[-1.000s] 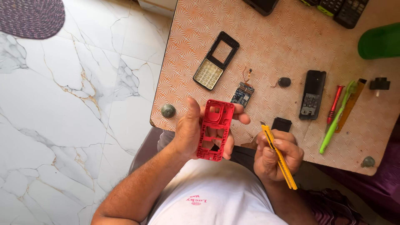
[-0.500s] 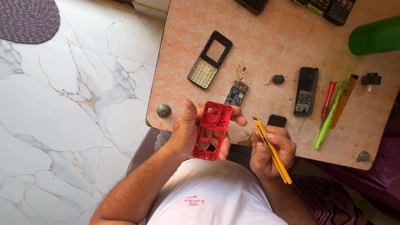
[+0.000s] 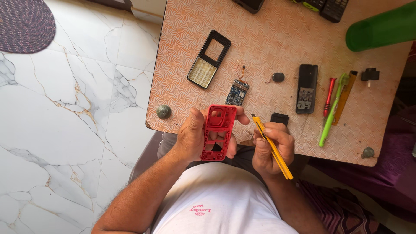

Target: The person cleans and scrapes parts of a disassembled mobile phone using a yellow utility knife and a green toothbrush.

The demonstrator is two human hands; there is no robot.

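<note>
Now our left hand (image 3: 195, 138) grips the red plastic phone frame (image 3: 219, 132) upright; just right of that frame, our right hand (image 3: 271, 147) closes around the yellow cutter knife (image 3: 273, 149), tip toward it.

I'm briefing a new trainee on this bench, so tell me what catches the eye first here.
The bright red plastic phone frame stands out first, gripped in the left hand at the near table edge. Beside it, the right hand holds a yellow utility knife. Behind them on the orange patterned table lie a black phone front with pale keypad and a small blue circuit board.
</note>
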